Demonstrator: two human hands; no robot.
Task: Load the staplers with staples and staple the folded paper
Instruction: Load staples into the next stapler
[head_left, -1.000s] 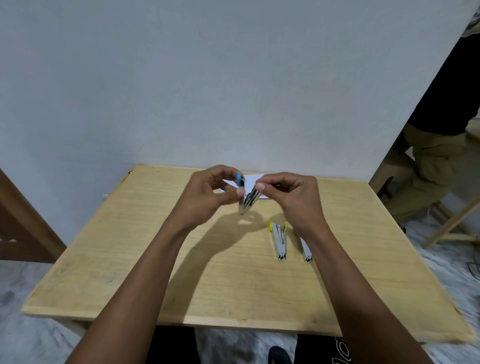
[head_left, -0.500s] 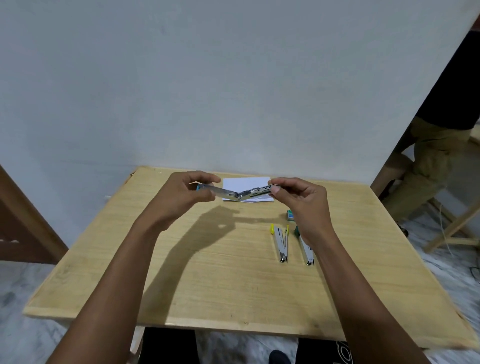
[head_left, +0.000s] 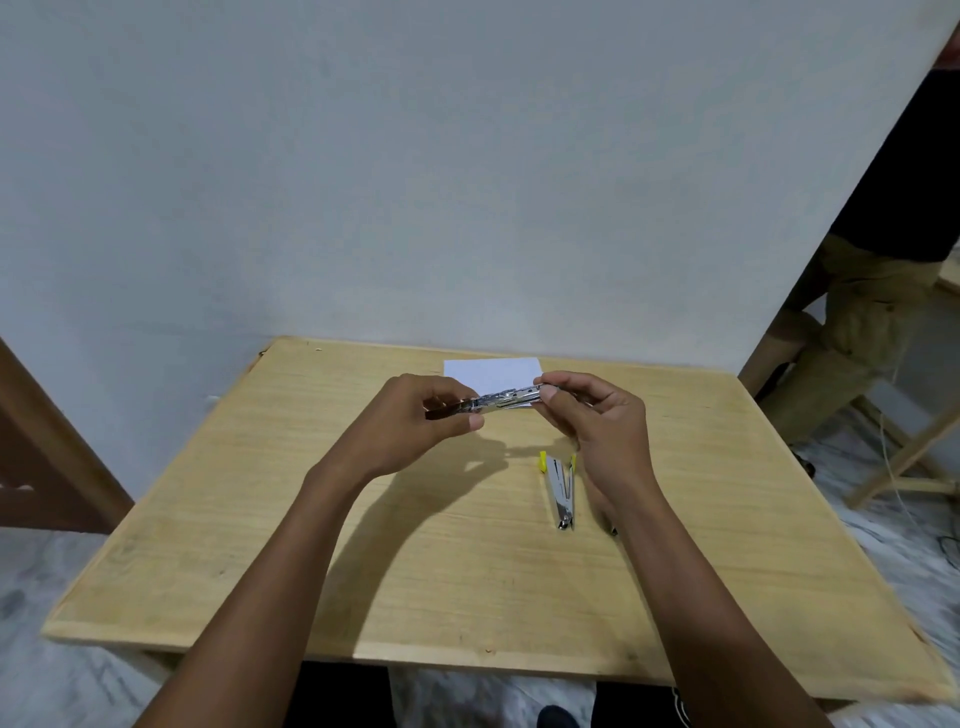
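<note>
Head view: your left hand and right hand each pinch one end of the stapler, held above the table near the paper. A second ago it was a V, now it's swung flat, so probably ready for staples. Yellow stapler lies unloaded.

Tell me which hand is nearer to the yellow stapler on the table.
Right. The right hand is just beyond the yellow stapler, wrist beside it; the left hand is farther left. Both hold the open stapler.
</note>
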